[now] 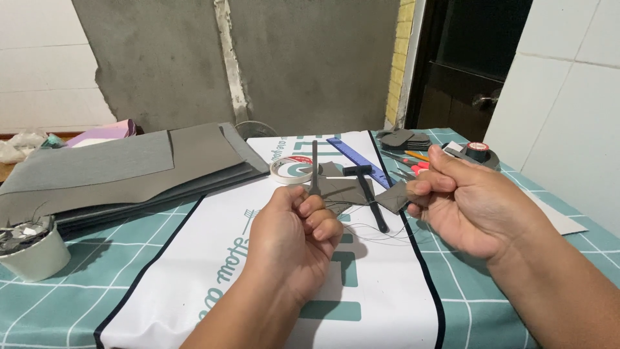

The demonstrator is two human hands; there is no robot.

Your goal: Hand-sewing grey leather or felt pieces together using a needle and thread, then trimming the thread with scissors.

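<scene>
My left hand (294,232) is closed in a fist around a slim dark grey tool (314,165) whose shaft sticks up above the fingers. My right hand (468,203) pinches a small grey piece of sheet material (392,198) between thumb and fingers, level with the left hand and a short gap to its right. A thin dark thread (371,231) trails loosely over the white mat (258,284) between the two hands. Both hands hover above the table.
Behind the hands lie a black mallet (369,194), a tape roll (290,169), a blue ruler (355,155) and more grey pieces. A stack of large grey sheets (123,171) fills the left. A white bowl of scraps (35,255) stands front left; a black spool (478,151) and small tools back right.
</scene>
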